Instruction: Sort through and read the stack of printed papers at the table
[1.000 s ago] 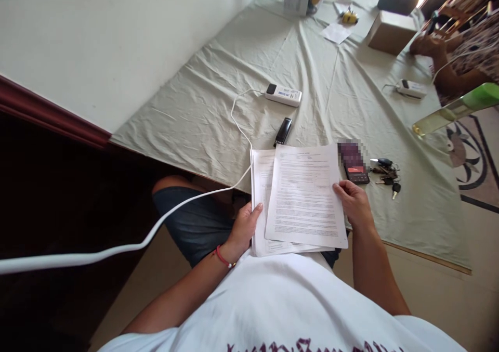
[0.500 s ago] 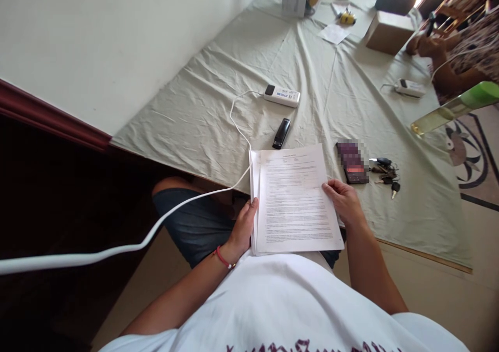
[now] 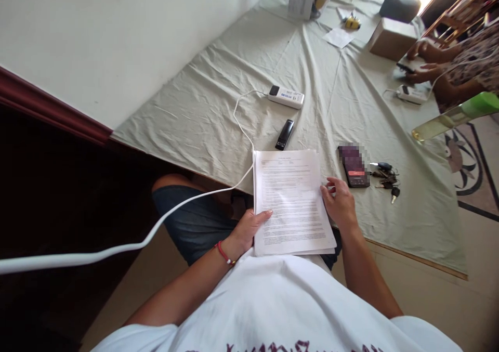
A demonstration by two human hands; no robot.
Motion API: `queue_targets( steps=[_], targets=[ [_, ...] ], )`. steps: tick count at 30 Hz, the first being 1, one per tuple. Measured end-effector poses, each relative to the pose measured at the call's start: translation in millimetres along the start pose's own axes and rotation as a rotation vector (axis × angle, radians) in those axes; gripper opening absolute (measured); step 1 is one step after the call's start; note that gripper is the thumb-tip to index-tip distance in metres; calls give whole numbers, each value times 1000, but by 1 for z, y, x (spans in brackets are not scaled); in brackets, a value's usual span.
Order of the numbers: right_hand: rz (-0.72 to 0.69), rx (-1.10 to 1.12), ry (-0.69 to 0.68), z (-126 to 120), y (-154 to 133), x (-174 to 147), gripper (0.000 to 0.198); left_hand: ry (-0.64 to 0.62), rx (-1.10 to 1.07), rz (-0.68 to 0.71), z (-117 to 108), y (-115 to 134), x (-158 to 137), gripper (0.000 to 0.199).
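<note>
A stack of printed papers (image 3: 292,201) rests between my hands at the table's near edge. My left hand (image 3: 249,230) is closed on the stack's left edge, its thumb lying on the top sheet and its other fingers hidden underneath. Beside the right edge, my right hand (image 3: 340,204) has its fingers loosely bent and apart. Its thumb tip meets the paper edge. To the right of that hand lie a phone (image 3: 354,167) with a lit, partly blurred screen and a bunch of keys (image 3: 385,175). A small black device (image 3: 285,134) sits just beyond the papers.
A white device (image 3: 286,97) joins a white cable (image 3: 175,211) that passes left of the papers. Farther right are a bottle with a green cap (image 3: 454,115), a cardboard box (image 3: 393,39) and another person's hands (image 3: 424,63) holding a dark object. A wall (image 3: 117,40) borders the table's left side.
My left thumb has slid inward onto the top sheet. The top sheet now lies more squarely over the stack. My right fingers have loosened from its edge. The other person's hands have come together.
</note>
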State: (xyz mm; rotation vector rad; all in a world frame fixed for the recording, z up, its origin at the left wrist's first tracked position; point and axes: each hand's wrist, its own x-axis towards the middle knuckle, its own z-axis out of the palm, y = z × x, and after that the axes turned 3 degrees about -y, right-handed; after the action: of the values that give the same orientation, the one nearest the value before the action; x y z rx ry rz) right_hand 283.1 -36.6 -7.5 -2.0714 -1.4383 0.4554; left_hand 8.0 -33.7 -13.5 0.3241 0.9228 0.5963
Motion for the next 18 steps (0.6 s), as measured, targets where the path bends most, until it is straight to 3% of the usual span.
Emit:
queue_targets(
  steps=[3,7,12,15,18],
  targets=[
    [118,31,-48,-13,7,-6,51,-22,-23,-42,1,1,1,42],
    [289,196,-237,-33,10,-16,52,-80,-30,-113,6,3,-1,44],
    [545,727,-506,-42,-2,-31,43,-218,8,-160,12,3,-4,56],
    [639,940,-513,-39,-6,-37,43,-262,104,-118,14,4,-3,60],
    [587,1011,-464,-39,-7,-35,43,-301,281,36,17,15,-2,54]
  ],
)
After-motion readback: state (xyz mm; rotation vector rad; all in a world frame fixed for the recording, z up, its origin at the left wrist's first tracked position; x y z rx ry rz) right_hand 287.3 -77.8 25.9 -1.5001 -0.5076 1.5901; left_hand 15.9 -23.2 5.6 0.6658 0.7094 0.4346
